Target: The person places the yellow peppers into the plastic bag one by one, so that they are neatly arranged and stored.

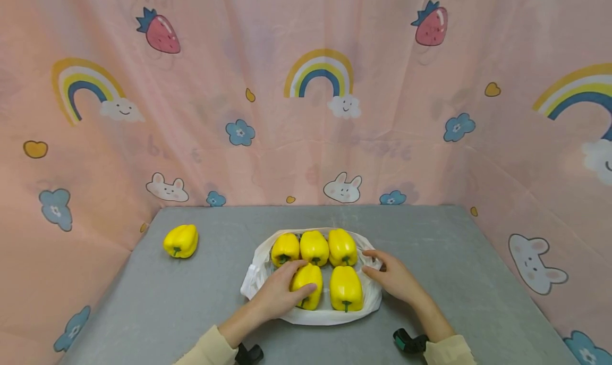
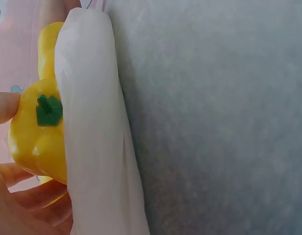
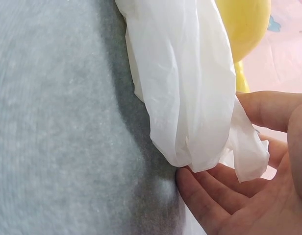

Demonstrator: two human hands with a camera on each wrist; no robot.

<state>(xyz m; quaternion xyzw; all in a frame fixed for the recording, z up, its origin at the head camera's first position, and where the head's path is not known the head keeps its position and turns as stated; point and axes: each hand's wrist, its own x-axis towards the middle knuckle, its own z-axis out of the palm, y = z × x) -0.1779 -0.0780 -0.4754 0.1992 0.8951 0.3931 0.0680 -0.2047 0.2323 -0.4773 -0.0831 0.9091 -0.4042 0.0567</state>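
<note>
A white plastic bag lies spread with its mouth up, holding several yellow bell peppers in two rows. My left hand grips the front left bell pepper, thumb on one side and fingers on the other; its green stem shows in the left wrist view. At the bag's right side, my right hand holds the rim loosely, with the thumb inside and the fingers outside. The right wrist view shows the white film between them. The front right bell pepper sits beside that hand, apart from it.
Another yellow bell pepper lies alone on the grey table, at the far left. A pink patterned curtain hangs behind and along both sides. Dark straps with devices sit at both wrists.
</note>
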